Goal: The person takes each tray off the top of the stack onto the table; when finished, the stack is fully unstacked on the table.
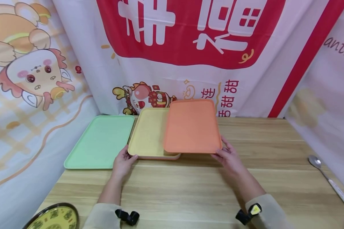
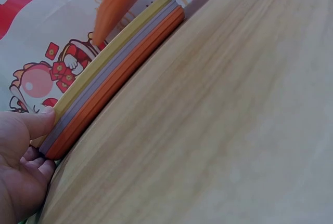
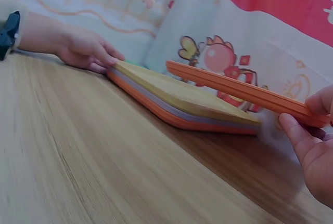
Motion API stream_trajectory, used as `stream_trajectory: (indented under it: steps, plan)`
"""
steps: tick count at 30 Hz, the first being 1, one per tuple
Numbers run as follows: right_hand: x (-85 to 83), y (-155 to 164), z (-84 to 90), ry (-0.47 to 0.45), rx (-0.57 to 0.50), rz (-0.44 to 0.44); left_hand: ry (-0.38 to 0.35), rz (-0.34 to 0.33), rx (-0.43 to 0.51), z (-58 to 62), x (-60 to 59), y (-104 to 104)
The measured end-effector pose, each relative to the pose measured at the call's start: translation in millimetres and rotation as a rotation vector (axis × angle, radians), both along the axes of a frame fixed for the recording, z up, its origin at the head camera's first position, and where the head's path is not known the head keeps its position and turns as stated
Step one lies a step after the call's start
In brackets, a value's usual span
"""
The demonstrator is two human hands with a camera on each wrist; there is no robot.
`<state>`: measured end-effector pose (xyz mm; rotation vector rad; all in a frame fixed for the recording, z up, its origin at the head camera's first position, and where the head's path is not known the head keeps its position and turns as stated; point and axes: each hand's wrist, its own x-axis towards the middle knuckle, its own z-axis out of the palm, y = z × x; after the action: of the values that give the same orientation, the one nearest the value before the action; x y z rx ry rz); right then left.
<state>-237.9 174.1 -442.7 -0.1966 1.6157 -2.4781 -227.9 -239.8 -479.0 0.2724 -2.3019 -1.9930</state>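
Right hand [image 1: 228, 158] pinches the lifted orange tray [image 1: 191, 126] at its near-right corner; left hand [image 1: 123, 163] grips the stack [image 1: 149, 136].

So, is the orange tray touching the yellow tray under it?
Apart, at least along the near edge. The right wrist view shows the orange tray, held by the right hand, lifted with a gap above the yellow tray.

- Wooden table [image 1: 189, 187], light grain, set against printed cloth backdrops.
- Green tray [image 1: 101, 141], flat on the table at far left.
- Stack of trays [image 1: 149, 135] beside it, yellow on top.
- Spoon [image 1: 328, 179] near the right edge.
- Patterned plate [image 1: 54, 218] at the near left corner.
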Motion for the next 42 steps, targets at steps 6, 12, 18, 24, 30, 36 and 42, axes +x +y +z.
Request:
stream_trajectory:
  steps: [6,12,18,24,30,36,42]
  plan:
    - [6.6,35,-7.2,0.046,-0.052,0.006,0.006,0.009,0.005,1.5,0.9,0]
    - [10.8,61,-16.4,0.108,-0.13,0.043,0.004,0.01,0.001,2.1,0.7,0]
    - [10.1,72,-23.3,0.083,-0.125,0.048,-0.002,0.012,-0.01,1.9,0.9,0]
    - [6.4,72,-27.5,0.039,0.016,0.03,-0.008,0.01,-0.001,1.5,0.9,1]
    - [0.1,70,-31.2,0.025,0.099,0.042,-0.005,0.007,0.004,1.4,0.7,3]
    - [-6.2,72,-31.6,-0.023,0.372,0.006,-0.007,0.007,0.007,1.0,0.3,3]
    - [-10.6,72,-32.0,0.005,0.661,-0.043,-0.012,0.009,0.002,2.2,2.3,2]
